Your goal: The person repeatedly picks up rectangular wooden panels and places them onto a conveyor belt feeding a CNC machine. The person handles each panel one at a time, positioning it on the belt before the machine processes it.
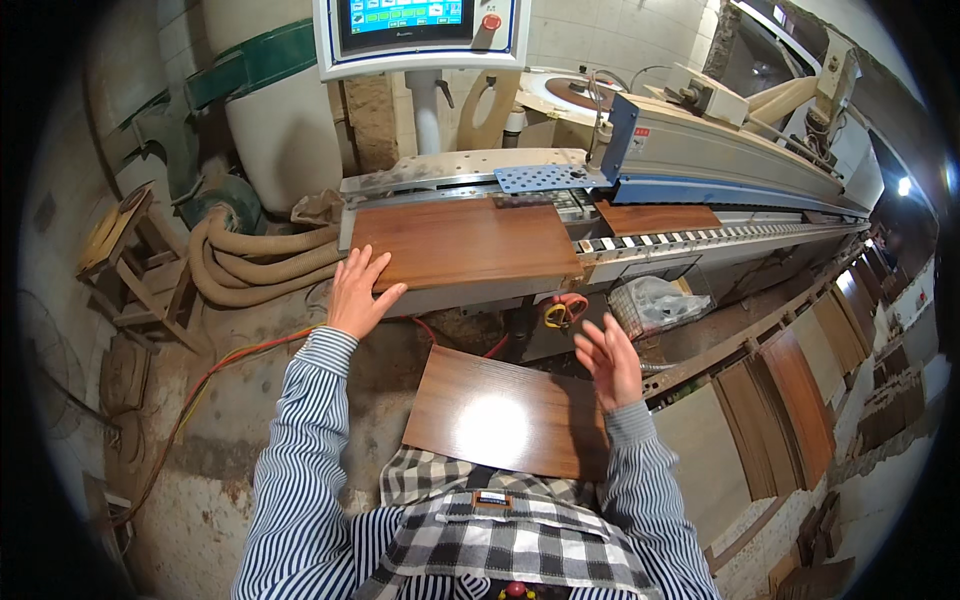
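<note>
My left hand (358, 293) rests with spread fingers on the near left corner of a brown wood-grain panel (461, 241). That panel lies flat on the infeed end of an edge banding machine (735, 154). My right hand (613, 362) is raised in the air with nothing in it, near the front of the machine. Below my hands, a second wood-grain panel (450, 390) lies close to my checked apron (499, 536), with glare on its face. Farther along the machine's track, another brown panel (660, 219) sits under the blue beam.
A control screen (409, 19) with a red stop button stands above the machine. Scissors (564, 310) hang at its front beside a wire basket (660, 304) holding plastic. Ribbed hoses (225, 259) and a wooden stool (142, 262) are left. Stacked panels (757, 427) stand right.
</note>
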The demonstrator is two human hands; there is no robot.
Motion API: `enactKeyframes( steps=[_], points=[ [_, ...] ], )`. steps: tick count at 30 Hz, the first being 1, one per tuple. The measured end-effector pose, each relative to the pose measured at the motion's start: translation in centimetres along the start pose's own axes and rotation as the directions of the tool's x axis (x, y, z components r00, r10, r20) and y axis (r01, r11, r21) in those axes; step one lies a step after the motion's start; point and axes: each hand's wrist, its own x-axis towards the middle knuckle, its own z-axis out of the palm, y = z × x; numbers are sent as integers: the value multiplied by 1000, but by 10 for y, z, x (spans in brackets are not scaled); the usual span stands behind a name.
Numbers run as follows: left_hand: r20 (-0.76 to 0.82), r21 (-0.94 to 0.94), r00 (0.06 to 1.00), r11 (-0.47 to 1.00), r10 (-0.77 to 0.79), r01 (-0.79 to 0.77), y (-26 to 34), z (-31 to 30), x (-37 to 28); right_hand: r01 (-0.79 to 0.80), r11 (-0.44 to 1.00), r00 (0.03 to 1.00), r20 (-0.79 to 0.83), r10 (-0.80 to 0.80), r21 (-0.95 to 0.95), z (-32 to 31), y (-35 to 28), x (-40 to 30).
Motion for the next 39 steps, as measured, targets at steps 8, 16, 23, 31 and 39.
enactKeyframes(
  steps=[8, 16, 23, 31, 39],
  points=[
    [79, -42, 993, 995, -91, 94, 8, 18, 54, 70, 192, 857, -40, -514, -979, -112, 51, -133],
    [64, 55, 987, 988, -150, 147, 13, 18, 56, -252, 104, 876, -273, -397, -962, -107, 82, -137],
    [40, 95, 967, 964, -253, 248, 1, 12, 44, -208, 258, 807, -315, -499, -943, -138, 87, -117],
    [37, 102, 963, 960, -266, 261, 0, 13, 42, -139, 984, 938, -334, 94, -115, -148, 68, -122],
    [16, 96, 973, 969, -231, 229, -2, 16, 42, -221, 975, 900, -376, 218, 35, -132, 70, -123]
  ],
)
